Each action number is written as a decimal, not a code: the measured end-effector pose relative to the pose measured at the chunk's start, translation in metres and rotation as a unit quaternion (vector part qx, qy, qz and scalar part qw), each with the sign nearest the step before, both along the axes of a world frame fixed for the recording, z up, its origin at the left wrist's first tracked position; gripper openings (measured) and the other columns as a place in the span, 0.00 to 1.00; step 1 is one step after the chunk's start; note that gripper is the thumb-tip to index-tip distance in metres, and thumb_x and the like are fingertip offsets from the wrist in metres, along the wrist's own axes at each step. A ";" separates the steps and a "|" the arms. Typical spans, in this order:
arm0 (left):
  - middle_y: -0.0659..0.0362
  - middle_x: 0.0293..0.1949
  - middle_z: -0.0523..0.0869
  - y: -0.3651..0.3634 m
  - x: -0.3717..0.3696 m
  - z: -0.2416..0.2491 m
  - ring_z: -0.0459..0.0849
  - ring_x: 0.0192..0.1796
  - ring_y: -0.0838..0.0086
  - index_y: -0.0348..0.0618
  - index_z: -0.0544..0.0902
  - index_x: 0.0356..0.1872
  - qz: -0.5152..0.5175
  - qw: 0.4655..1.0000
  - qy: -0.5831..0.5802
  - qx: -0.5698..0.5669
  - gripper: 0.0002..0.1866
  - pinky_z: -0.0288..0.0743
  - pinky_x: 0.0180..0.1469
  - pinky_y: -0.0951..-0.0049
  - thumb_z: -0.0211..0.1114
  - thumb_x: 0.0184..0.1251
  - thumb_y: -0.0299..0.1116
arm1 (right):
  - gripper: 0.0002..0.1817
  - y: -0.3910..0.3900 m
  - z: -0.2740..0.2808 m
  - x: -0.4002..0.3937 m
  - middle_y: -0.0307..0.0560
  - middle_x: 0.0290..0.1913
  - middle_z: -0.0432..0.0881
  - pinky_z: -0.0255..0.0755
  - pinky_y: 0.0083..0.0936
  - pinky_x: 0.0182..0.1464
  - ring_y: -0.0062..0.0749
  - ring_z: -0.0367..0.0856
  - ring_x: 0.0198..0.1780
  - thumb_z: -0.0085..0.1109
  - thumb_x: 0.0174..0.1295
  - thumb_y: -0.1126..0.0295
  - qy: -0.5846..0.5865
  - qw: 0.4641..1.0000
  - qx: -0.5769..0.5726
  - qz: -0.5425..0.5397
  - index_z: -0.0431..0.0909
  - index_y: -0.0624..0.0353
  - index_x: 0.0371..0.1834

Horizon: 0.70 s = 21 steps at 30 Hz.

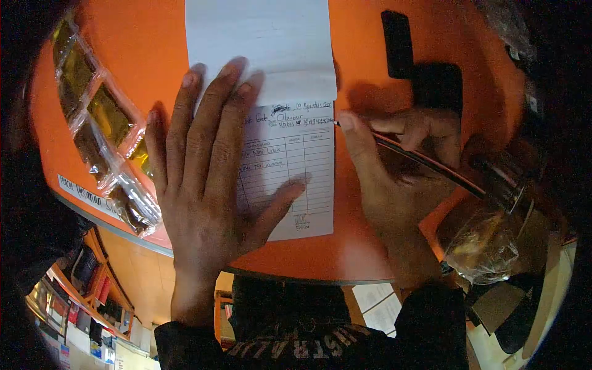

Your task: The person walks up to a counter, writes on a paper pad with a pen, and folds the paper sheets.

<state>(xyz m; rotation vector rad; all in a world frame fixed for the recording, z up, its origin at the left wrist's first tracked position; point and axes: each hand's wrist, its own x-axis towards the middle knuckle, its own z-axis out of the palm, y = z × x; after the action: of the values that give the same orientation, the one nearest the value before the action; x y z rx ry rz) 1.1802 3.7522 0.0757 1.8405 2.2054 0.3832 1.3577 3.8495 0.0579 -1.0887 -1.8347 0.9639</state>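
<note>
My left hand point(206, 160) lies flat with fingers spread over a receipt pad point(314, 203), its thumb resting on the ruled table of the printed form. Handwriting fills the upper lines of the form, with a few entries below and a signature near the bottom. The pad's white upper sheet point(262, 43) is folded back toward the far side. In my right hand point(401, 166) is a slim dark pen point(425, 161), pinched between thumb and fingers. Its tip sits right at the pad's right edge, level with the date line.
A strip of clear sachets with golden contents point(111, 111) curves along the left of the orange table point(364, 246). Two black flat objects, one long point(398, 43) and one squarer point(438, 92), lie at the far right. A clear plastic bag point(484, 250) is near the right edge.
</note>
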 end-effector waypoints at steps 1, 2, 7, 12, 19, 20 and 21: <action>0.55 0.76 0.68 0.000 0.000 0.000 0.60 0.79 0.53 0.45 0.67 0.74 0.002 1.000 -0.001 0.000 0.52 0.44 0.79 0.43 0.75 0.49 0.60 | 0.24 0.000 0.000 0.001 0.46 0.33 0.82 0.77 0.15 0.38 0.20 0.82 0.37 0.75 0.53 0.85 -0.017 1.000 0.014 0.002 0.66 0.57 0.39; 0.55 0.76 0.68 0.000 0.000 0.000 0.60 0.79 0.53 0.45 0.67 0.74 0.002 1.000 0.000 0.000 0.52 0.44 0.79 0.43 0.75 0.49 0.60 | 0.24 -0.001 0.001 0.000 0.46 0.33 0.82 0.77 0.15 0.38 0.20 0.82 0.37 0.75 0.53 0.85 -0.016 1.000 0.014 0.002 0.66 0.57 0.39; 0.54 0.75 0.68 0.001 0.000 0.001 0.59 0.79 0.53 0.45 0.67 0.74 0.000 1.000 0.003 -0.005 0.51 0.46 0.78 0.44 0.74 0.49 0.61 | 0.22 0.000 0.001 -0.005 0.42 0.32 0.80 0.78 0.16 0.38 0.19 0.82 0.33 0.74 0.54 0.85 0.069 0.998 -0.013 -0.001 0.65 0.57 0.36; 0.54 0.76 0.68 0.000 0.001 -0.001 0.59 0.79 0.53 0.45 0.67 0.74 -0.001 1.000 0.000 0.003 0.51 0.46 0.78 0.43 0.74 0.50 0.61 | 0.24 -0.002 0.002 -0.002 0.45 0.32 0.83 0.75 0.17 0.36 0.20 0.80 0.33 0.79 0.51 0.81 0.018 0.999 -0.009 -0.032 0.66 0.56 0.36; 0.54 0.76 0.67 0.001 0.002 0.001 0.59 0.80 0.52 0.45 0.66 0.74 -0.002 1.000 0.002 -0.010 0.52 0.45 0.78 0.43 0.73 0.51 0.61 | 0.23 0.004 0.005 0.004 0.46 0.31 0.83 0.77 0.17 0.33 0.21 0.82 0.31 0.77 0.52 0.83 -0.055 0.997 0.049 0.037 0.66 0.56 0.36; 0.54 0.76 0.67 0.001 0.002 0.001 0.59 0.80 0.52 0.45 0.66 0.74 -0.001 1.000 0.002 -0.011 0.52 0.45 0.78 0.43 0.73 0.51 0.61 | 0.23 0.003 0.004 0.002 0.46 0.31 0.83 0.77 0.17 0.33 0.21 0.82 0.31 0.77 0.52 0.83 -0.055 0.997 0.049 0.037 0.66 0.56 0.36; 0.55 0.76 0.67 0.001 0.003 0.000 0.59 0.80 0.52 0.46 0.66 0.74 -0.003 1.000 0.002 -0.005 0.51 0.45 0.78 0.43 0.73 0.51 0.61 | 0.23 0.002 0.003 -0.001 0.45 0.31 0.83 0.78 0.18 0.32 0.22 0.82 0.31 0.76 0.53 0.84 0.031 0.999 -0.013 -0.003 0.65 0.56 0.36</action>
<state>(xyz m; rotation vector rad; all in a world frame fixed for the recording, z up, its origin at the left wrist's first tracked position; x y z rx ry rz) 1.1828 3.7528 0.0760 1.8442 2.1984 0.3669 1.3568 3.8511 0.0604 -1.0681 -1.7733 1.0105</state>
